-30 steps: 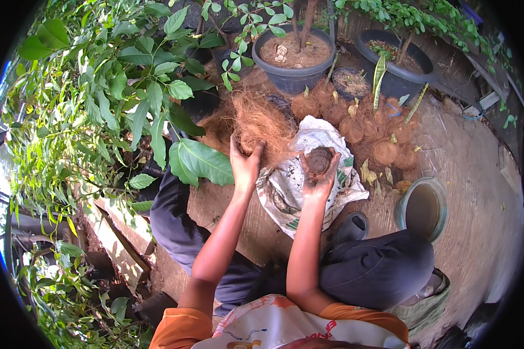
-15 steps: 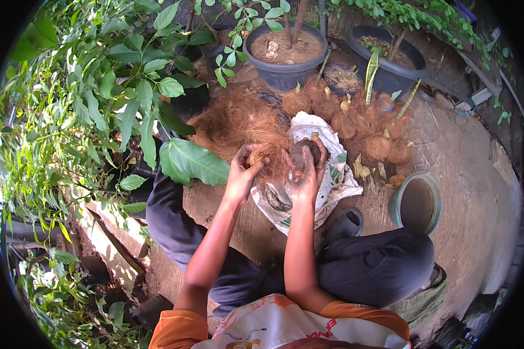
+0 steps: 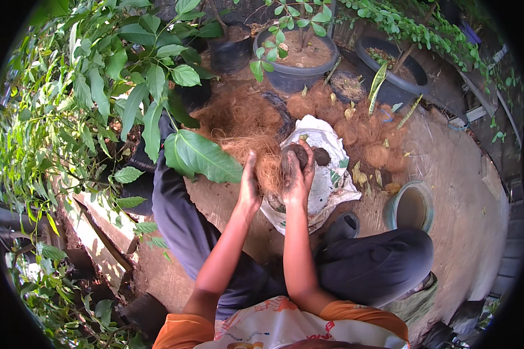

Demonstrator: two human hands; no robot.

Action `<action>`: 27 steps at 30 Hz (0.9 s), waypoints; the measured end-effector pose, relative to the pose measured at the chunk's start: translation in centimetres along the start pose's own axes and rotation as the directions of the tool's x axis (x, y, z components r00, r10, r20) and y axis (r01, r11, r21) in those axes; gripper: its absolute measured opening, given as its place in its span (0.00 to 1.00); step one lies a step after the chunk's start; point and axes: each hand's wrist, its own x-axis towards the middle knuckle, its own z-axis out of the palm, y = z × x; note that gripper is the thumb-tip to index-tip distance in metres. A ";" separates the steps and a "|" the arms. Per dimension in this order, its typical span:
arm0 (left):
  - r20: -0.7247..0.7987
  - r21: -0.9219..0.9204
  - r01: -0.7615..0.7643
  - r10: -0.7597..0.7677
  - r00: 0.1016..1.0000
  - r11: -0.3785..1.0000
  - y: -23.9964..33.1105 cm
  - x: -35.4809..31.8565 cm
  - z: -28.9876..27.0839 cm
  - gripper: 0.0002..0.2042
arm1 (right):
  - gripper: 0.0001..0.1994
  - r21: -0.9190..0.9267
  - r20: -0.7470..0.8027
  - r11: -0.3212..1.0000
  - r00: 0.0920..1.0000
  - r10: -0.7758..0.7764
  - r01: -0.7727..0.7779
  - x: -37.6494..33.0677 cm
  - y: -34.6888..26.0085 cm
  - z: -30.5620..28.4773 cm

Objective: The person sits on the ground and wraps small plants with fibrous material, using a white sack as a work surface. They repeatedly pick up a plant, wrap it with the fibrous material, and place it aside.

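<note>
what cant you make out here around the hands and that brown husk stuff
All in the head view:
- Left hand: its palm and fingertips are hidden in the clump of brown coconut fibre, so its grip is unclear.
- Right hand: wraps a dark round husk piece; the underside is covered by the fingers.
- White plastic sack: its contents lie behind the hands.
- Round teal-rimmed pot: the inside is too dim to read.
</note>
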 end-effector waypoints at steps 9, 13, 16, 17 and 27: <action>-0.165 0.050 -0.050 0.058 0.985 0.998 -0.7 -0.9 -0.8 0.32 | 0.21 -0.206 -0.038 0.954 0.973 -0.229 0.217 -1.0 0.7 1.4; -0.063 0.124 -0.083 0.091 0.994 0.989 -0.8 -1.7 0.0 0.33 | 0.23 -0.486 0.108 0.845 0.975 -0.197 0.224 -1.4 1.0 1.7; 0.080 -0.218 0.067 -0.051 0.995 0.974 0.7 -1.9 -0.8 0.32 | 0.22 -0.373 0.167 0.906 0.975 -0.146 0.200 -1.6 1.0 2.0; 0.101 -0.366 0.152 -0.124 0.987 0.918 1.2 -1.9 -1.1 0.32 | 0.22 -0.335 0.181 0.925 0.976 -0.123 0.178 -1.6 1.1 2.2; -0.027 -0.390 0.023 -0.036 0.999 0.920 0.8 -0.3 -1.6 0.21 | 0.19 -0.486 0.342 0.838 0.936 -0.080 0.249 -2.2 1.4 2.6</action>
